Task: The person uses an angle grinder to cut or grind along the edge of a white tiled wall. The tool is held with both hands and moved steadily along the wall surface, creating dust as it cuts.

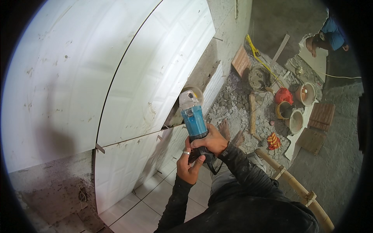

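Observation:
A blue angle grinder (195, 123) with a grey metal head points away from me at the tiled wall. My right hand (213, 141) is wrapped round its black rear body. Close below, my left hand (188, 166), with a ring on one finger, grips the grinder's tail end, where a dark cord hangs down. The pale round disc (198, 93) shows partly behind the head, in front of a gap of bare wall between white tiles (155, 81). Whether the disc touches a tile edge I cannot tell.
Rubble (233, 105) covers the ground to the right, around my bare feet (224, 130). Several buckets (307, 94), a red bag (283, 96) and brown tiles (321, 115) lie there. A bamboo pole (297, 186) runs along my right. Another person's leg (330, 35) shows at the far right.

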A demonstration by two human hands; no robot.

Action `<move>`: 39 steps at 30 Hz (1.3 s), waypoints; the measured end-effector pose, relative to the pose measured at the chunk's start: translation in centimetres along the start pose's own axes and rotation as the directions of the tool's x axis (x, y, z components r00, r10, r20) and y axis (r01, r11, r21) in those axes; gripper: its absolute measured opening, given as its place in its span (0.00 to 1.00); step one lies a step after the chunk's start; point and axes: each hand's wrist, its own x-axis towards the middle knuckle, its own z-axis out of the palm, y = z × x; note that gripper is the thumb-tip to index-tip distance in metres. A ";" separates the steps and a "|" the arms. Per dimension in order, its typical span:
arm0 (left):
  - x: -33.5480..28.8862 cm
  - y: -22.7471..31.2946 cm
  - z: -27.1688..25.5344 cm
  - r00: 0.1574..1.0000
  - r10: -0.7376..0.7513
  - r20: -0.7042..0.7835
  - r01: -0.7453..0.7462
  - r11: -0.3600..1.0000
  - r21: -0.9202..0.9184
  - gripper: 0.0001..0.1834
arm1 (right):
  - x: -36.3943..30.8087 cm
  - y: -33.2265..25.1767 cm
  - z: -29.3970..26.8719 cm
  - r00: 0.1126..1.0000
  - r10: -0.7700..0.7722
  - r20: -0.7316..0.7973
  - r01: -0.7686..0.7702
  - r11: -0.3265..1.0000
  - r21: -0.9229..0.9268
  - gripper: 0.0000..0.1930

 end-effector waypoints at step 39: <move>0.3 -0.6 -0.3 1.000 0.009 -0.012 -0.010 0.999 -0.049 0.48 | 1.2 0.5 0.4 0.999 -0.022 0.044 0.022 1.000 -0.006 0.24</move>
